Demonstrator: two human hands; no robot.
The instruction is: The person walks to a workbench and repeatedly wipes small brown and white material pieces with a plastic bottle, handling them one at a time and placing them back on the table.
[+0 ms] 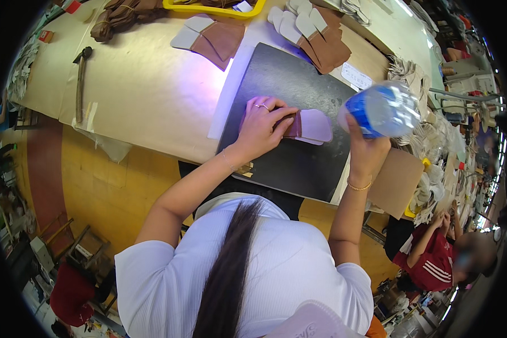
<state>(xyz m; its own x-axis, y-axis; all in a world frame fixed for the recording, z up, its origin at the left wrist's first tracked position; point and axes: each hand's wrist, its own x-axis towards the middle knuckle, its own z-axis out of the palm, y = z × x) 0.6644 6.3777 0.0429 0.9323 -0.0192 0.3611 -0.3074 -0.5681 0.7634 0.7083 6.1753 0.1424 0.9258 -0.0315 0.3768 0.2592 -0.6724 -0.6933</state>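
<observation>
My left hand [262, 125] lies over a brown and white leather-like piece [315, 125] on a black board [253, 163]. Its thumb and fingers are apart and press on the brown end, covering most of it; the rounded white end sticks out to the right. In my right hand [368, 152] is a clear plastic bottle [399, 110] with a blue label, wrapped by the fingers and tilted above the board's right edge. The bottle is smeared by motion, so its contents cannot be made out.
Stacked brown and white pieces [208, 38] lie beyond the board, with another fanned stack [315, 39] to their right. A hammer [81, 84] rests at the left. A yellow tray [217, 9] stands at the back. Cardboard [397, 181] sits at the right; a person in red [431, 259] is beyond.
</observation>
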